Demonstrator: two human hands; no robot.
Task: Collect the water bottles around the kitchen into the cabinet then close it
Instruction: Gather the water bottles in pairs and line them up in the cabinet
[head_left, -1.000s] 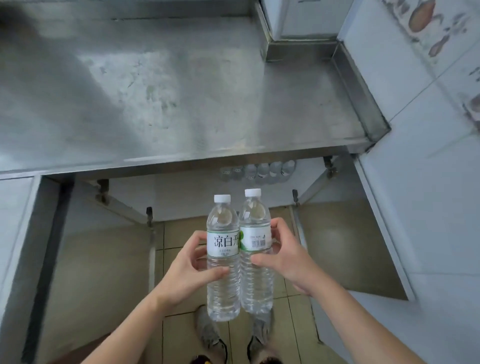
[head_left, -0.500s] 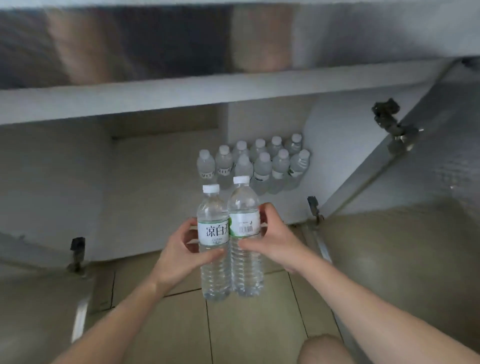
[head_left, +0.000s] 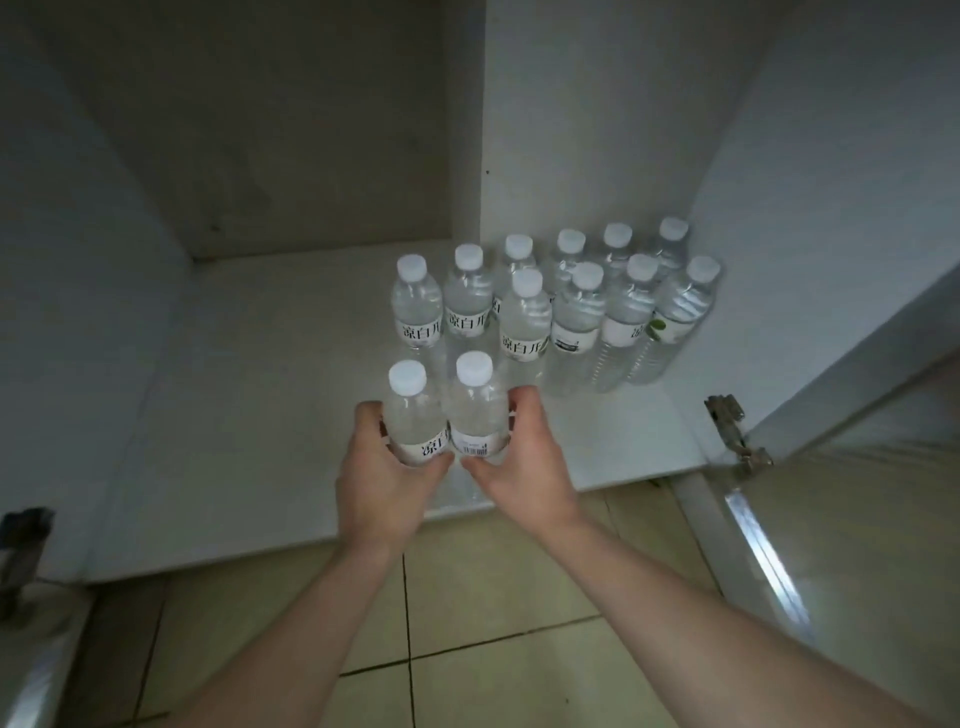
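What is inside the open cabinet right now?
Ten capped water bottles stand clustered at the cabinet floor's back right. Both hands hold two more bottles in front, hiding the floor beneath.

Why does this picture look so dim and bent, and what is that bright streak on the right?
Head view: the cabinet interior is shadowed and softly blurred, so bottle labels read only partly; the wide lens bows the cabinet walls and stretches the forearms; the streak is glare on the metal door edge; the hands and the two held bottles are lit best.
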